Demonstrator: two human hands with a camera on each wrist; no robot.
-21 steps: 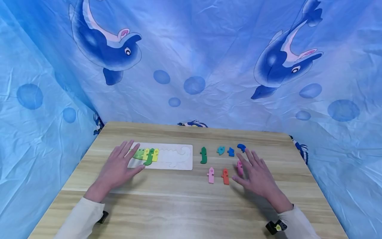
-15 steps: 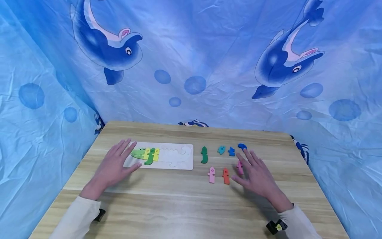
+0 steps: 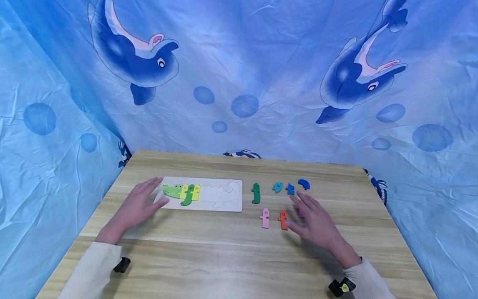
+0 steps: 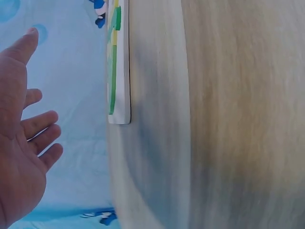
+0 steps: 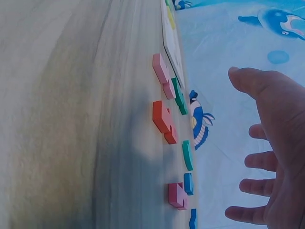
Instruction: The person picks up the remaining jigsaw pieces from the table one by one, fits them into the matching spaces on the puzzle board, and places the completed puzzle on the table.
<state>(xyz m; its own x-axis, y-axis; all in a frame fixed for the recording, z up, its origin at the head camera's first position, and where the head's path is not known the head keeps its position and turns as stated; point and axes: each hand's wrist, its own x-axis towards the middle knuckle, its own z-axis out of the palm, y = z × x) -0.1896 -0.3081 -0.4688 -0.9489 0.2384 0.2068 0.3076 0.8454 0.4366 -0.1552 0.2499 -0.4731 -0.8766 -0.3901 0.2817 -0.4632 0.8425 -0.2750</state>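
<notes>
A white puzzle board [image 3: 220, 206] with a crocodile outline lies left of the table's middle. Its left part carries a green crocodile head piece [image 3: 172, 191], two yellow pieces and a green leg piece [image 3: 191, 194] between them. My left hand [image 3: 136, 204] is at the board's left end, thumb and fingers spread, holding nothing. Over the loose pieces on the right hovers my right hand [image 3: 317, 222], fingers extended. It partly hides a magenta piece [image 3: 301, 212], while its thumb overlaps the edge of an orange piece [image 3: 283, 219] in the head view. The right wrist view shows its palm holding nothing.
Right of the board lies a dark green piece [image 3: 255, 193], with a light pink piece [image 3: 265, 219] nearer me. Farther right sit a teal piece [image 3: 277, 187], a blue piece [image 3: 290, 189] and a curved dark blue piece [image 3: 304, 184]. Blue dolphin-print cloth [image 3: 244, 133] surrounds the wooden table [image 3: 224, 257].
My left hand has drawn back leftward, uncovering the crocodile head and the board's left end. My right hand has shifted slightly left, covering more of the magenta piece and uncovering the dark blue one.
</notes>
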